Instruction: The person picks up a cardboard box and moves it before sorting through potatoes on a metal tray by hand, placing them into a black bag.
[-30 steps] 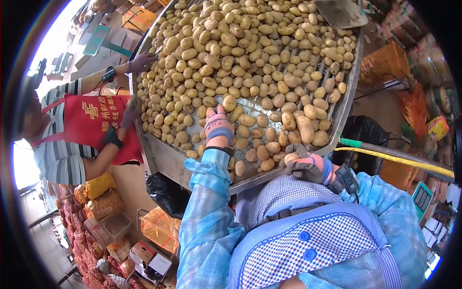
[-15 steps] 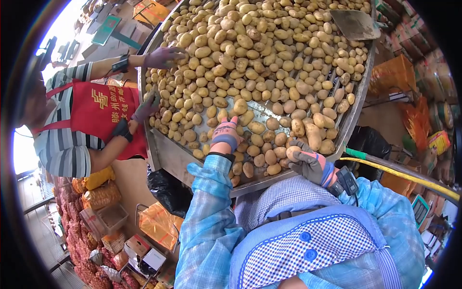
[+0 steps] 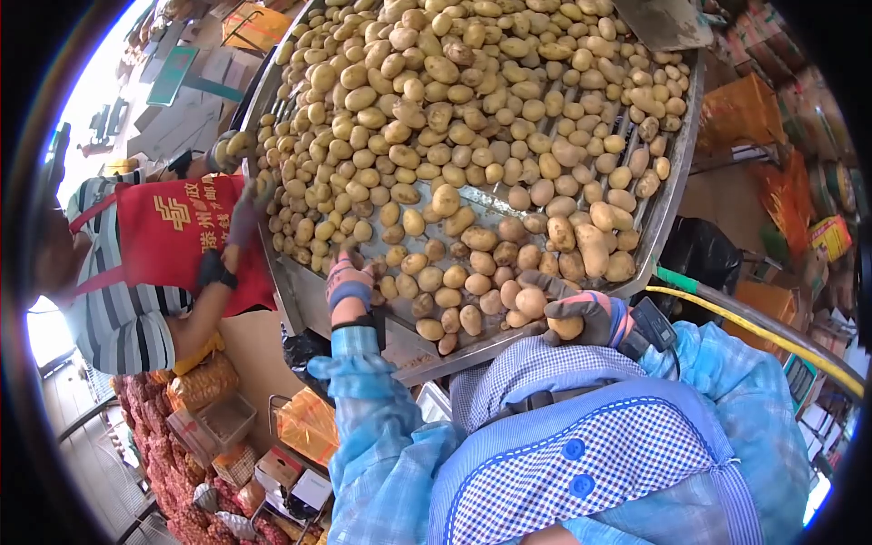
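Observation:
Many potatoes (image 3: 418,109) lie heaped on a slatted metal sorting table (image 3: 668,218). My left hand (image 3: 351,282), in a pink and grey glove, is at the near left side of the table among small potatoes; its fingertips point away from me, and what they hold, if anything, is hidden. At the near right edge, my right hand (image 3: 586,313), gloved in grey and pink, has its fingers curled round a potato (image 3: 565,327). Other potatoes touch its fingertips.
A co-worker in a red apron (image 3: 182,227) stands at the left, gloved hands by the table's edge. A metal scoop (image 3: 668,23) rests at the far right. A yellow hose (image 3: 763,336) runs at the right. Filled net bags (image 3: 150,445) and an orange crate (image 3: 307,425) are lower left.
My left hand has moved left and towards me, away from the middle potatoes. My right hand has shifted slightly down. The co-worker's hands have drawn back to the table's left edge.

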Demonstrator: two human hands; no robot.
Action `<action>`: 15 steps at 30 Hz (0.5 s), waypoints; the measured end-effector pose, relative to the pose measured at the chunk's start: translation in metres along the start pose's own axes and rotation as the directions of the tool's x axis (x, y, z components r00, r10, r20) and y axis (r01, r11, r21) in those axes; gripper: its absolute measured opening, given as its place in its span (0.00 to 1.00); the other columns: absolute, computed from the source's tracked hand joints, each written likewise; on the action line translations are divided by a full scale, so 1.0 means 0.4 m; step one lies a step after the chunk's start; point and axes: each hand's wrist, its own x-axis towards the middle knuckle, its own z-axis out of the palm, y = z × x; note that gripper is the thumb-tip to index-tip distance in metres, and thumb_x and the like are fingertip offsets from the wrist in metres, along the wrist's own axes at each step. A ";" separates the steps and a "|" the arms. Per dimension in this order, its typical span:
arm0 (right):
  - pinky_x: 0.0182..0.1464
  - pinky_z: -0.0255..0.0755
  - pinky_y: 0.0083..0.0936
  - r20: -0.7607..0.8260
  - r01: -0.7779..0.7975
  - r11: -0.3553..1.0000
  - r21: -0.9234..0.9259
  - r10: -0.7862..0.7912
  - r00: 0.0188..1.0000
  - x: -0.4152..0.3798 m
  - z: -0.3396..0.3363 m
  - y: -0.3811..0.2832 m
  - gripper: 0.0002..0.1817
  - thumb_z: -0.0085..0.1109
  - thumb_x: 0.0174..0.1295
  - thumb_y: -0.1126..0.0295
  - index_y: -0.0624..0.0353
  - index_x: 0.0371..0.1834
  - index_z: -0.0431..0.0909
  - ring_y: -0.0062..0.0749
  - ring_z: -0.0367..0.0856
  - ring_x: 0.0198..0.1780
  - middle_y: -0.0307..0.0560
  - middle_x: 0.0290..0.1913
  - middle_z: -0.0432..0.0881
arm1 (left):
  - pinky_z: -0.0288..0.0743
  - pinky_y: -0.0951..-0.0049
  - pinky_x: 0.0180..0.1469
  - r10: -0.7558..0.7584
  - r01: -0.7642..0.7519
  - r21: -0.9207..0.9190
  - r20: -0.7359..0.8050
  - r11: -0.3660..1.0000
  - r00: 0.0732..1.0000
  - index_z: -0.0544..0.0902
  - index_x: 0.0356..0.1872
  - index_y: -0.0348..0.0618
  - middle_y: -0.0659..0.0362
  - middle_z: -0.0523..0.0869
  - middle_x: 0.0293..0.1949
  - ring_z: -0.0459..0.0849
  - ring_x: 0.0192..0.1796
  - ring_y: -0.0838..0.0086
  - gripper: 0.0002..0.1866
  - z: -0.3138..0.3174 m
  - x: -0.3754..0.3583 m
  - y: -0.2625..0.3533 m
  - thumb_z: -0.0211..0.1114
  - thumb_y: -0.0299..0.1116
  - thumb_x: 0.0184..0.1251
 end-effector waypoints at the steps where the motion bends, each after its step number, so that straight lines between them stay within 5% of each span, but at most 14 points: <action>1: 0.53 0.78 0.29 -0.033 0.003 1.000 0.003 -0.003 0.999 0.005 0.002 -0.002 0.36 0.56 0.68 0.72 0.47 0.77 0.51 0.36 0.78 0.58 0.47 0.70 0.68 | 0.68 0.61 0.69 0.001 -0.002 0.031 0.029 1.000 1.000 0.72 0.67 0.47 0.43 0.63 0.72 0.70 0.69 0.52 0.37 0.020 0.008 -0.008 0.73 0.44 0.55; 3: 0.56 0.77 0.32 -0.074 0.014 0.999 0.047 -0.010 0.997 0.008 0.024 -0.010 0.37 0.57 0.67 0.73 0.46 0.76 0.50 0.37 0.77 0.60 0.48 0.68 0.69 | 0.65 0.61 0.71 -0.023 0.013 0.084 0.117 0.996 0.993 0.69 0.70 0.52 0.42 0.49 0.77 0.64 0.73 0.51 0.41 0.051 0.030 -0.013 0.75 0.45 0.53; 7: 0.55 0.80 0.30 -0.072 0.046 0.989 0.140 -0.036 0.997 0.030 -0.009 0.008 0.25 0.61 0.65 0.75 0.55 0.63 0.63 0.39 0.81 0.54 0.51 0.54 0.79 | 0.66 0.60 0.71 -0.063 0.060 0.022 0.172 0.998 0.983 0.64 0.72 0.50 0.43 0.54 0.75 0.65 0.73 0.49 0.48 0.032 0.012 0.016 0.78 0.43 0.49; 10: 0.56 0.80 0.30 -0.035 0.101 0.980 0.173 -0.097 0.995 0.034 -0.042 0.021 0.21 0.60 0.65 0.76 0.57 0.60 0.67 0.39 0.81 0.54 0.51 0.53 0.79 | 0.68 0.59 0.69 -0.050 0.054 -0.159 0.030 0.986 0.998 0.63 0.72 0.47 0.43 0.58 0.73 0.68 0.70 0.48 0.48 0.048 0.002 -0.026 0.79 0.41 0.48; 11: 0.55 0.80 0.30 -0.051 0.121 0.976 0.179 -0.114 0.992 0.035 -0.049 0.022 0.18 0.60 0.66 0.76 0.57 0.58 0.69 0.38 0.81 0.54 0.51 0.53 0.79 | 0.69 0.62 0.67 -0.019 0.016 -0.286 -0.008 0.958 1.000 0.63 0.71 0.43 0.44 0.68 0.67 0.72 0.67 0.52 0.48 0.052 0.001 -0.043 0.79 0.39 0.48; 14: 0.55 0.80 0.29 -0.104 0.164 0.968 0.188 -0.146 0.984 0.047 -0.059 0.018 0.15 0.58 0.67 0.74 0.56 0.56 0.71 0.37 0.81 0.54 0.49 0.53 0.78 | 0.69 0.66 0.65 0.194 -0.145 -0.725 -0.015 0.673 0.981 0.63 0.70 0.40 0.45 0.73 0.63 0.74 0.65 0.59 0.46 0.048 -0.097 -0.006 0.78 0.39 0.51; 15: 0.55 0.80 0.29 -0.129 0.175 0.966 0.189 -0.153 0.980 0.053 -0.056 0.019 0.16 0.57 0.68 0.73 0.54 0.57 0.69 0.37 0.81 0.53 0.47 0.52 0.78 | 0.66 0.67 0.66 0.272 -0.208 -0.720 -0.028 0.662 0.962 0.63 0.70 0.39 0.46 0.75 0.62 0.72 0.65 0.63 0.44 0.052 -0.151 0.022 0.76 0.38 0.54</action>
